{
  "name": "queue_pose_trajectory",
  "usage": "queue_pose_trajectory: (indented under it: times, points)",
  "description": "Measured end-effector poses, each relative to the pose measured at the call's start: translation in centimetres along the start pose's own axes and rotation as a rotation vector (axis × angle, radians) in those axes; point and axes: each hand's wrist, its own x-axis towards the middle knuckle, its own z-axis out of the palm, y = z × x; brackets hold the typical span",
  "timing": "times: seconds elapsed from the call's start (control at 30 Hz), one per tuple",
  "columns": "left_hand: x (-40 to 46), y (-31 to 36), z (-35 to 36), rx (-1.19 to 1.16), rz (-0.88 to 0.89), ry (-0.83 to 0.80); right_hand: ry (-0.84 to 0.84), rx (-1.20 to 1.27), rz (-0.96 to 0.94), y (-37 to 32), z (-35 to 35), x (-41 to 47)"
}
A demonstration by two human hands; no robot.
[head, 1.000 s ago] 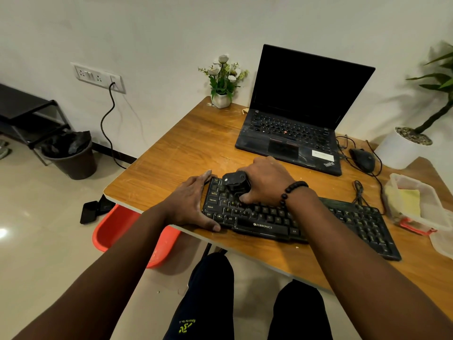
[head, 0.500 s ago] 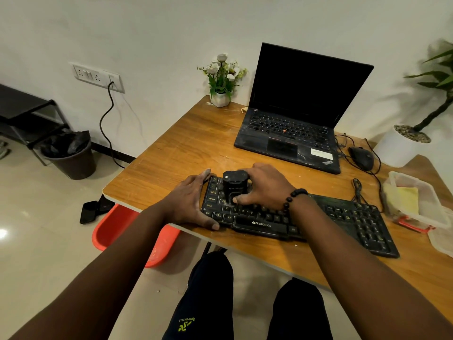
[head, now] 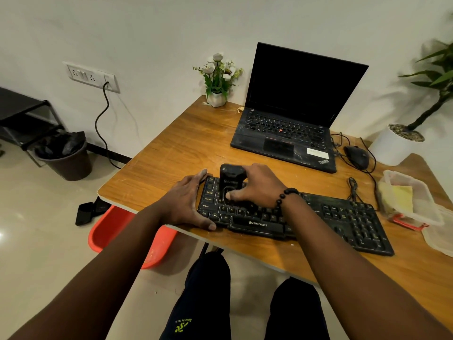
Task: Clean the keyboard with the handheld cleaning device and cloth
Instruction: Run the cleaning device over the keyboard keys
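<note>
A black keyboard [head: 343, 219] lies along the near edge of the wooden table [head: 171, 153]. My right hand [head: 259, 185] grips a small black handheld cleaning device [head: 230, 179], which stands upright on the keys at the keyboard's left part. My left hand [head: 188, 202] grips the keyboard's left end, thumb on the front edge and fingers over the far corner. A yellow cloth [head: 402, 197] lies inside a clear plastic container [head: 416, 212] at the right.
An open black laptop [head: 289, 133] stands behind the keyboard, with a black mouse [head: 356, 157] and cables to its right. A small flower pot [head: 217, 98] sits at the far corner. A red stool [head: 115, 231] and a bin [head: 66, 158] stand on the floor at the left.
My right hand has moved the cleaning device a little leftward over the keys and tipped it more upright. My left hand has stayed on the keyboard's left end.
</note>
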Motion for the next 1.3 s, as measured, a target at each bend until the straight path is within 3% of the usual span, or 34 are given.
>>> queue_pose_trajectory:
  times: [0.17,0.27,0.33,0.4,0.57,0.77,1.03,1.3]
  points:
    - [0.1,0.1,-0.2,0.002,0.009,0.008,-0.205,-0.040,-0.066,-0.1,-1.8,-1.0]
    - [-0.1,-0.2,-0.2,0.005,0.018,0.019,-0.081,-0.175,-0.044,0.5,-2.7,-0.9]
    - [-0.1,-0.4,-0.1,0.009,0.018,0.017,0.005,-0.074,-0.017,0.5,-2.5,-1.2]
    - [0.0,-0.4,0.0,0.005,0.010,0.010,-0.036,0.059,0.005,0.2,-1.5,-1.8]
    - [0.2,-0.4,-0.2,0.011,0.021,0.012,-0.143,0.074,-0.062,-0.8,-0.7,-2.3]
    - [0.4,-0.4,0.1,0.017,0.026,0.009,0.034,0.191,0.007,-0.9,0.3,-2.4]
    - [1.1,-1.5,0.8,0.038,0.033,0.037,0.058,0.402,0.025,-2.5,3.0,-2.1]
    - [1.3,-1.5,0.5,0.089,0.184,0.017,0.022,0.247,-0.065,-3.8,3.0,-1.3]
